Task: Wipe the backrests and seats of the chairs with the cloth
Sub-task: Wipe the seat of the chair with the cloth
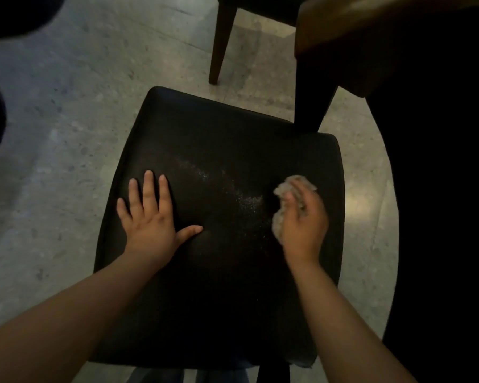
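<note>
A dark padded chair seat (219, 139) fills the middle of the head view. A trail of pale crumbs or dust (233, 189) runs across its centre. My left hand (150, 217) lies flat on the seat's left part, fingers spread and straight. My right hand (304, 219) grips a bunched pale cloth (281, 193) and presses it on the seat's right part, just right of the crumbs. The chair's backrest is out of sight.
A second chair stands at the top, with a brown wooden leg (221, 42) on the pale speckled floor (67, 106). A wooden table edge (371, 29) and its dark leg (313, 106) rise at the upper right. Deep shadow covers the right side.
</note>
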Tool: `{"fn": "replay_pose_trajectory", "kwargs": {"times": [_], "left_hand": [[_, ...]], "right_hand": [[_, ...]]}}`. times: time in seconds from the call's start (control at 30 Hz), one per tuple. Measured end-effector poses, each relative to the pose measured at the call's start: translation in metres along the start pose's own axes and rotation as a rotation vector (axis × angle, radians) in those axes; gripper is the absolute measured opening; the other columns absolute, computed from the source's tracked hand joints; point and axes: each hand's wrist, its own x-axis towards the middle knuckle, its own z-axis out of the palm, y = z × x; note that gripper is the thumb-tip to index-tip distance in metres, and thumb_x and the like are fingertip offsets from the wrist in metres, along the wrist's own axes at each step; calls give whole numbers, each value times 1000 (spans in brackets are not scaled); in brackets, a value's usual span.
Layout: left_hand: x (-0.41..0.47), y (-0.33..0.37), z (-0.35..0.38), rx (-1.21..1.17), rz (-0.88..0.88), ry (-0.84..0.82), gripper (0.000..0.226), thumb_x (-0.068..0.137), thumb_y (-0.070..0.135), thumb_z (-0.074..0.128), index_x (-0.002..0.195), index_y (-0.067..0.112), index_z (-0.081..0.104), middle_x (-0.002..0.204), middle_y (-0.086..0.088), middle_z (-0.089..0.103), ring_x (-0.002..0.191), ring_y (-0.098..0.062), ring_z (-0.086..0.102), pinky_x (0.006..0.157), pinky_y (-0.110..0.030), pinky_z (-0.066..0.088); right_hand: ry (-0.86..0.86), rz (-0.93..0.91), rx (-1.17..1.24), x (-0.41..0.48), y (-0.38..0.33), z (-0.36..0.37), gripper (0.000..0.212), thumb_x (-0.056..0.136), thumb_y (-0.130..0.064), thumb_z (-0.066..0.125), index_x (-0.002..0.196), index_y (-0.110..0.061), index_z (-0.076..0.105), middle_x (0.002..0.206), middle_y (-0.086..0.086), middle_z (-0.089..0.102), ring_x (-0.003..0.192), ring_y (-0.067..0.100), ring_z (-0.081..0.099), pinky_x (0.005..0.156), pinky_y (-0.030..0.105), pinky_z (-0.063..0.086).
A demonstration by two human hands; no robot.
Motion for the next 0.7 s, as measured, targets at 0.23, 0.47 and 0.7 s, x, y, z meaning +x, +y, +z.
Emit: {"fn": "replay_pose_trajectory", "kwargs": {"times": [0.23, 0.47, 0.7], "left_hand": [[2, -1, 5, 18, 7, 35, 122, 59, 91, 18, 152, 20, -14, 160, -8, -15, 146, -35, -15, 114, -59, -3], [2, -2, 4, 26, 6, 18, 123, 58, 92, 14, 151, 19, -20, 159, -7, -21, 145, -34, -19, 114, -59, -5], [3, -2, 5, 27, 4, 11, 122, 58, 92, 15, 150, 20, -20, 159, -8, -20, 145, -34, -19, 114, -60, -3]], "right_hand": [[212, 91, -233, 69, 36, -47, 39, 99, -26, 52, 136, -14, 51, 135, 7, 55, 122, 15, 51, 98, 15, 33], [112, 115, -132, 17, 9, 11, 28, 97, -27, 46, 122, -27, 58, 134, -4, 48, 119, 11, 50, 95, 30, 48], [75, -24, -131, -1, 9, -11, 32, 96, -34, 42, 124, -33, 56, 135, -5, 48, 121, 7, 49, 93, 16, 39]]}}
